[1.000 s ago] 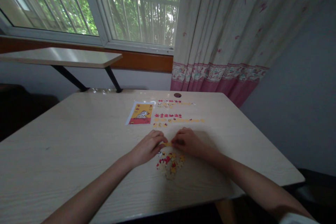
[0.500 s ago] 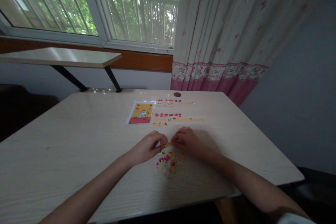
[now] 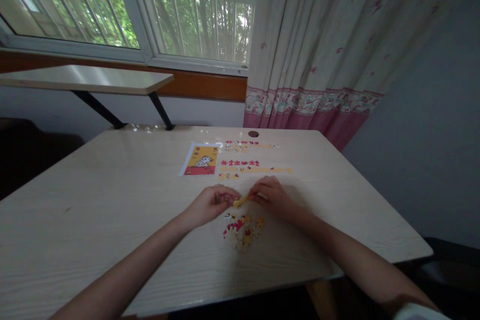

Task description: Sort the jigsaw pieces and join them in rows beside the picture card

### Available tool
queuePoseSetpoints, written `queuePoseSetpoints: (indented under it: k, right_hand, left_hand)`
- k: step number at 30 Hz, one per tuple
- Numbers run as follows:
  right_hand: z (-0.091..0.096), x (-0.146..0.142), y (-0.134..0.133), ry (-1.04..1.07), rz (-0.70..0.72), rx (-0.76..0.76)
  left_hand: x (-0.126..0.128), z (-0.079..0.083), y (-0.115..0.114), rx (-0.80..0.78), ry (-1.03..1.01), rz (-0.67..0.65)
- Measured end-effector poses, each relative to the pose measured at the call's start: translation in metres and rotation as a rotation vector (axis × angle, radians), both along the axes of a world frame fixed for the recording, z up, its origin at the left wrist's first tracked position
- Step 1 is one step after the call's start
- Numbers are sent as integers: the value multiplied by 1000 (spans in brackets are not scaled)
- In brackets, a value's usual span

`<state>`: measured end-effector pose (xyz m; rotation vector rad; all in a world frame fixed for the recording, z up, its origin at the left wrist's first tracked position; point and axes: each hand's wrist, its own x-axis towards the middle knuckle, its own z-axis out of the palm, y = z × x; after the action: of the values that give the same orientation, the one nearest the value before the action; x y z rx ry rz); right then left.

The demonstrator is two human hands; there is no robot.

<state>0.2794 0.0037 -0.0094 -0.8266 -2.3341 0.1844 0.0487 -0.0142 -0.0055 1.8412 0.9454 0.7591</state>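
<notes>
Both my hands meet over a pale wooden table point(image 3: 93, 220). My right hand point(image 3: 272, 195) pinches a yellow puzzle piece point(image 3: 240, 202) that sticks out toward my left hand point(image 3: 212, 204). The left hand's fingers are curled closed right beside that piece; what they hold is hidden. Just below the hands lies a small pile of loose puzzle pieces point(image 3: 243, 230), red, yellow and white. Farther back are sorted rows of pieces point(image 3: 249, 166) and a yellow and red reference picture point(image 3: 200, 159).
A round cable hole point(image 3: 253, 134) sits near the table's far edge. Behind it are a second table point(image 3: 86, 80), a window point(image 3: 150, 10) and a pink-hemmed curtain point(image 3: 318, 50). A grey wall is at the right.
The yellow piece has lifted and tilted in my right hand's pinch. Both hands have shifted slightly away from me, off the pile.
</notes>
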Motion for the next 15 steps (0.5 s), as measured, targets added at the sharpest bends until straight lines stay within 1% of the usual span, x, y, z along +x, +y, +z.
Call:
queuePoseSetpoints:
  k: [3, 8, 11, 13, 15]
  right_hand:
    - [1, 1, -2, -7, 21, 79]
    - [4, 1, -4, -5, 27, 144]
    - [8, 2, -5, -14, 12, 201]
    - [11, 3, -6, -23, 0, 252]
    - [14, 4, -8, -13, -5, 312]
  left_hand:
    - [-1, -1, 1, 34, 12, -1]
    - [-4, 8, -2, 220, 131, 40]
    - [-4, 13, -4, 297, 146, 62]
    - [-4, 13, -3, 273, 113, 62]
    - [-3, 9, -1, 142, 43, 41]
